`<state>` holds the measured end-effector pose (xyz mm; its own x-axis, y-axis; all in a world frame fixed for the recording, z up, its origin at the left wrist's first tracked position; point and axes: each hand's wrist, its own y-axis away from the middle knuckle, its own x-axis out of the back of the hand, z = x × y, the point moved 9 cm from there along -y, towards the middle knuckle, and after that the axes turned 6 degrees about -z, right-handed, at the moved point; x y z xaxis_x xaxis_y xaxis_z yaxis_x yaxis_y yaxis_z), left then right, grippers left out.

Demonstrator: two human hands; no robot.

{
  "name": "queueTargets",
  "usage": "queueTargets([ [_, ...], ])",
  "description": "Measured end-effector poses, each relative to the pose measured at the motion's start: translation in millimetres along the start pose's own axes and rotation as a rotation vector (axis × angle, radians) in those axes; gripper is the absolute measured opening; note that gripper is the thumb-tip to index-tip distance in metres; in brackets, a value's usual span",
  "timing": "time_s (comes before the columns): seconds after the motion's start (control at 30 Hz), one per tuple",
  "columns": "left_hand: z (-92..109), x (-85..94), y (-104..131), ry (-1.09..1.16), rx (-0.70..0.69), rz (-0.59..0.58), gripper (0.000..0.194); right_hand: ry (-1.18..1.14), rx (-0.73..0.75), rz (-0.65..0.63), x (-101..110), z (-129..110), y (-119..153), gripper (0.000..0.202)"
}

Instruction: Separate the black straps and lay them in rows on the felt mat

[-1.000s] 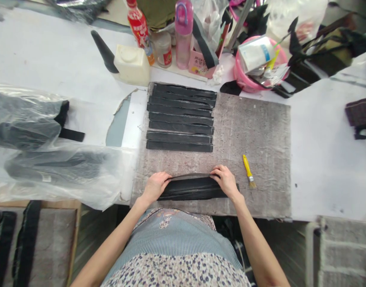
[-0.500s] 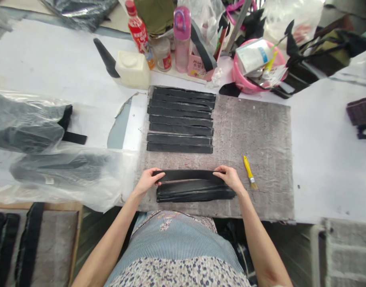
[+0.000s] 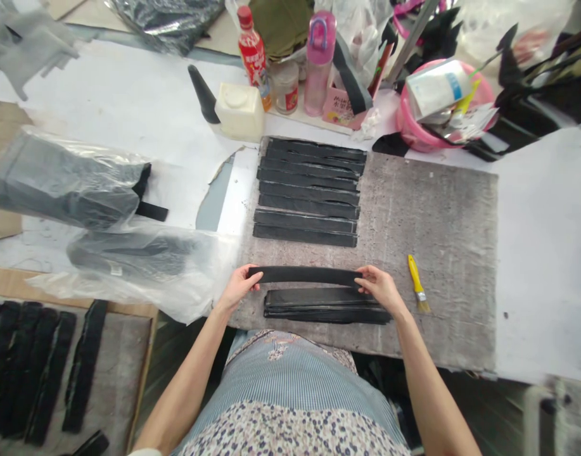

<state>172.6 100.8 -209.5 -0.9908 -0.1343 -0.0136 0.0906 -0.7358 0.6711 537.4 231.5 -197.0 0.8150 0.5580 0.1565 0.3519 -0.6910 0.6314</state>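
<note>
A flat black strip (image 3: pixel 309 274) is stretched between my two hands, a little bowed along its length. My left hand (image 3: pixel 240 285) pinches its left end, and my right hand (image 3: pixel 378 286) pinches the right end. Just below, nearer my body, lies a stack of similar black strips (image 3: pixel 323 306), its right end close under my right wrist. Farther up the grey mat (image 3: pixel 427 234), several black strips (image 3: pixel 306 218) lie side by side in a block. What the strips are made of I cannot tell.
A yellow-handled brush (image 3: pixel 416 278) lies right of my right hand. At the back stand a white container (image 3: pixel 241 113), a red bottle (image 3: pixel 253 54), a pink bottle (image 3: pixel 319 69) and a pink basket (image 3: pixel 407 120). Plastic-wrapped bundles (image 3: pixel 71 183) lie left. More black strips (image 3: pixel 83 367) rest on a lower-left board.
The view has shifted left, so the scene sits farther right. Both hands still hold the strip, which has moved slightly away from the stack, leaving a wider gap.
</note>
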Motion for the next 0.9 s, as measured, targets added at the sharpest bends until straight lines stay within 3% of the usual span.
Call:
queueTargets([
  [0.2, -13, 30.2, 26, 0.017, 0.008, 0.116, 0.035, 0.056, 0.064, -0.082, -33, -13, -13, 0.044],
  [0.27, -17, 34.3, 36, 0.008, 0.043, 0.141, 0.035, 0.264, 0.120, -0.056, -39, -22, -14, 0.039],
  [0.37, -13, 32.9, 48, -0.015, 0.055, 0.149, 0.029, 0.739, 0.303, 0.120, -51, -53, -11, 0.029],
  [0.43, 1, 30.1, 53, -0.076, -0.014, 0.162, 0.022, 0.902, 0.473, 0.106, -85, -78, -10, 0.029],
  [0.53, 28, 19.4, 59, -0.219, -0.145, 0.144, 0.015, 0.879, 0.716, -0.167, -168, -108, -5, 0.039],
  [0.6, 43, 12.0, 65, -0.314, -0.215, 0.125, 0.014, 0.830, 0.790, -0.321, -218, -119, -3, 0.039],
  [0.67, 53, 11.9, 73, -0.432, -0.266, 0.158, 0.016, 0.798, 0.770, -0.411, -249, -120, -7, 0.027],
  [0.77, 62, 31.6, 94, -0.701, -0.309, 0.394, 0.022, 0.732, 0.653, -0.459, -257, -113, -24, 0.024],
  [0.83, 62, 48.0, 108, -0.937, -0.281, 0.583, 0.032, 0.710, 0.575, -0.423, -244, -110, -38, 0.027],
  [0.9, 52, 63.1, 116, -1.131, -0.192, 0.695, 0.043, 0.718, 0.512, -0.372, -229, -110, -51, 0.029],
])
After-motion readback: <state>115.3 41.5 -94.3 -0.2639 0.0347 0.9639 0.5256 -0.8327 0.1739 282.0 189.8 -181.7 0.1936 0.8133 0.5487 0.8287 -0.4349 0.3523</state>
